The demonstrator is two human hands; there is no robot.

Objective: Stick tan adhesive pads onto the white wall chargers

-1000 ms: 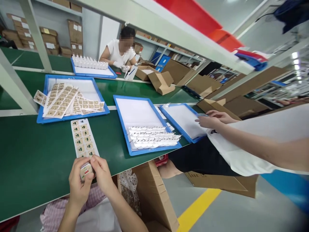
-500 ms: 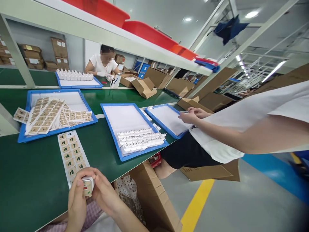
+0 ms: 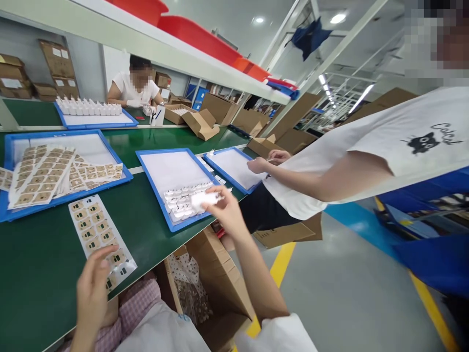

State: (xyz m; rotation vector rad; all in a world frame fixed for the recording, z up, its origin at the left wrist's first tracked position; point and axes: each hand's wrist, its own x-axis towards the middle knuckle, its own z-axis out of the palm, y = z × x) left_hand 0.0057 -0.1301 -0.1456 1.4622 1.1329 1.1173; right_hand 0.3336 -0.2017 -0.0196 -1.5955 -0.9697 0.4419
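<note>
My right hand (image 3: 230, 211) pinches a small white plastic part (image 3: 204, 199), its outline blurred, above the near end of a blue-rimmed tray (image 3: 156, 193). Beneath it, rows of similar white parts (image 3: 175, 211) with thin prongs stand in that tray. My left hand (image 3: 93, 281) hovers at the table's front edge with thumb and index finger apart and nothing visible between them. Under and beside its fingertips lies a sheet of tan stickers (image 3: 91, 222) on the green table (image 3: 40, 254).
A blue tray (image 3: 126, 175) at left bears a pile of sticker sheets (image 3: 49, 171). Another blue tray (image 3: 234, 168) lies before a co-worker (image 3: 322, 181) standing at right. A second person (image 3: 134, 88) sits across the table. An open carton (image 3: 216, 274) stands below the edge.
My right hand has left my left hand and carried the white part up and right over the tray. My left hand has let go and opened. The view has shifted right.
</note>
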